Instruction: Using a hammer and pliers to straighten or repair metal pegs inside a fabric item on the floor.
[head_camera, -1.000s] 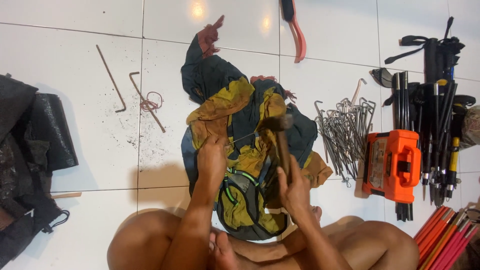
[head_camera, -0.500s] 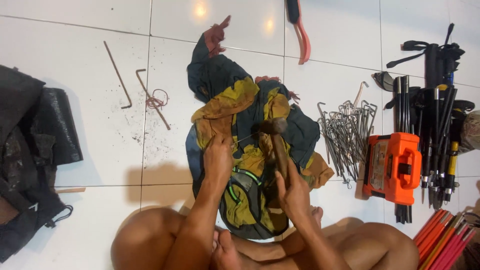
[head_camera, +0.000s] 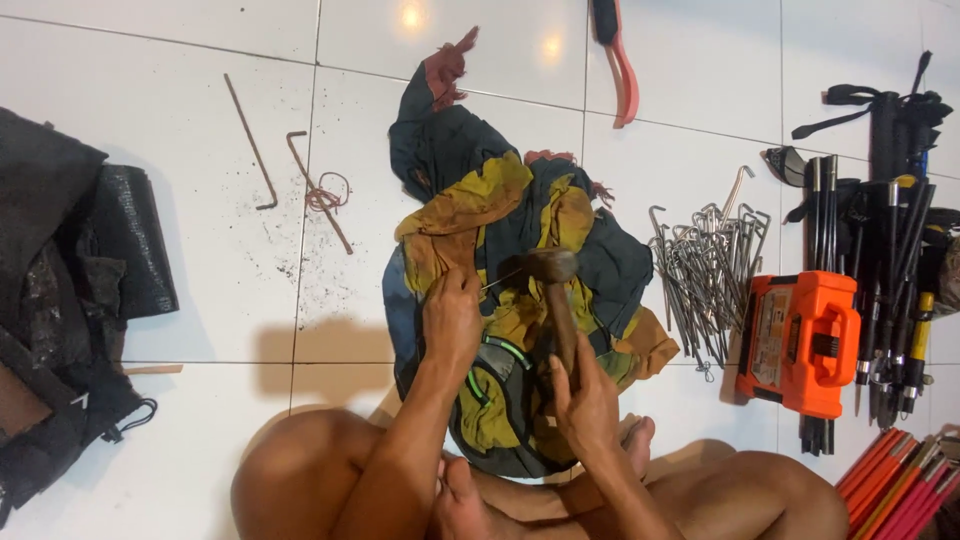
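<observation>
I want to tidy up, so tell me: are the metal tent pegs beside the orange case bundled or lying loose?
Loose: the metal pegs lie in an untied, fanned heap on the tile, left of the orange case.

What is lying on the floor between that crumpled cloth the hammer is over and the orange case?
In the head view, a heap of grey metal pegs with hooked ends lies on the white tiles between the crumpled cloth and the orange case.
</observation>
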